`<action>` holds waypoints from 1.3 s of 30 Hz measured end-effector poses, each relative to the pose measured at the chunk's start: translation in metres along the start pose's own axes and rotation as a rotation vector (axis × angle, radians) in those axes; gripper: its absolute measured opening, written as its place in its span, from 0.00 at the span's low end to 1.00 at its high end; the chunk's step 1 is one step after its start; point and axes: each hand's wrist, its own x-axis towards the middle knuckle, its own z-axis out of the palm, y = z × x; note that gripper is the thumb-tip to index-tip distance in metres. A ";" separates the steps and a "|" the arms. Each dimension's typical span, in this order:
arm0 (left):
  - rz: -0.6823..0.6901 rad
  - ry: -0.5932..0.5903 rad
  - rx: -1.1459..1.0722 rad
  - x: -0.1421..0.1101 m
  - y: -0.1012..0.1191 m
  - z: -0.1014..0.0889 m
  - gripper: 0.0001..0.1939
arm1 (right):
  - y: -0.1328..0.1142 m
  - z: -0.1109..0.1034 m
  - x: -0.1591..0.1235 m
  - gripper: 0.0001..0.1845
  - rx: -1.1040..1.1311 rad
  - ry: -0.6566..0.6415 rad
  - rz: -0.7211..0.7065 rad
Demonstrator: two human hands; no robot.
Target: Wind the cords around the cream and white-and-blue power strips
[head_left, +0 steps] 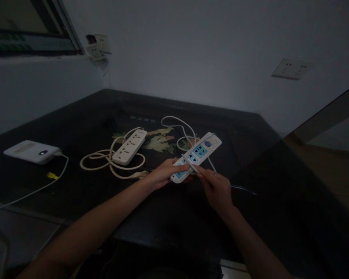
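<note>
A white power strip [203,150] with blue socket panels is tilted above the dark table, its far end pointing up and right. My left hand [165,172] grips its near end, thumb on top and the other fingers partly hidden beneath. My right hand [216,186] is closed at the strip's right side, pinching the white cord [189,159] where it crosses the socket face. More of that cord loops behind the strip on the table. To the left of my hands lies a second white power strip [130,147], with its cable coiled round it.
The black table [84,116] has a leaf pattern in the middle. A white box-shaped device [31,151] with a thin cable sits at the left. Wall sockets [291,69] are on the right wall, others [100,46] in the corner by the window.
</note>
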 end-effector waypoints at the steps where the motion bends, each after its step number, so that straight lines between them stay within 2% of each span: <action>1: -0.006 -0.009 -0.016 0.000 0.000 0.000 0.25 | 0.000 0.000 0.000 0.16 -0.002 0.002 0.002; 4: -0.033 -0.041 -0.057 -0.001 0.002 -0.001 0.26 | 0.000 0.000 0.000 0.16 -0.014 -0.001 0.004; 9: -0.041 -0.054 -0.101 -0.002 0.002 -0.001 0.20 | 0.003 0.000 -0.002 0.17 -0.069 -0.021 -0.025; 16: -0.062 -0.013 -0.117 -0.002 0.002 0.002 0.14 | 0.005 0.002 -0.004 0.17 -0.178 -0.025 -0.107; 23: -0.037 0.014 -0.061 -0.003 0.002 0.003 0.14 | 0.004 0.001 -0.004 0.19 -0.223 -0.030 -0.127; 28: 0.023 0.023 -0.013 -0.007 0.003 0.005 0.14 | 0.003 0.001 -0.003 0.17 -0.125 -0.059 -0.045; 33: 0.094 0.028 0.061 -0.010 0.007 0.005 0.16 | 0.007 -0.005 0.001 0.11 0.041 -0.011 0.144; 35: 0.118 0.036 0.077 -0.011 0.007 0.005 0.19 | 0.012 -0.011 0.004 0.12 0.049 -0.086 0.173; 39: 0.168 0.047 0.118 -0.010 0.007 0.005 0.23 | 0.026 -0.028 0.011 0.17 0.044 -0.400 0.137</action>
